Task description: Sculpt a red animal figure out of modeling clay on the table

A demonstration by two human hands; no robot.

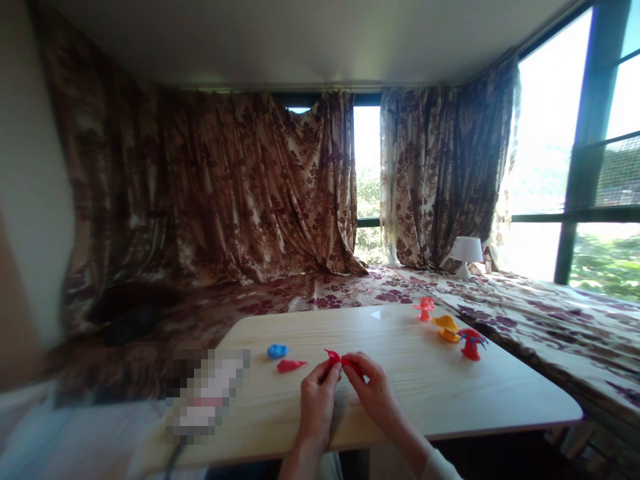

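Note:
Both hands meet over the near middle of the table, fingertips almost touching. Between them is a piece of red modelling clay (333, 357), with a thin pointed end sticking up on the left. My left hand (320, 387) pinches it between thumb and fingers. My right hand (367, 380) grips its right side, and part of the clay is hidden by the fingers. To the left of my hands lie a red, pointed lump of clay (290, 366) and, just behind it, a rounded blue lump of clay (277, 351).
On the table's (400, 400) right side stand a pink figure (425, 308), a yellow mushroom-shaped figure (447, 328) and a red figure with blue spikes (471, 344). A blurred-out object with a cable lies at the left edge. Behind are a white lamp (467, 251) and curtains (240, 187).

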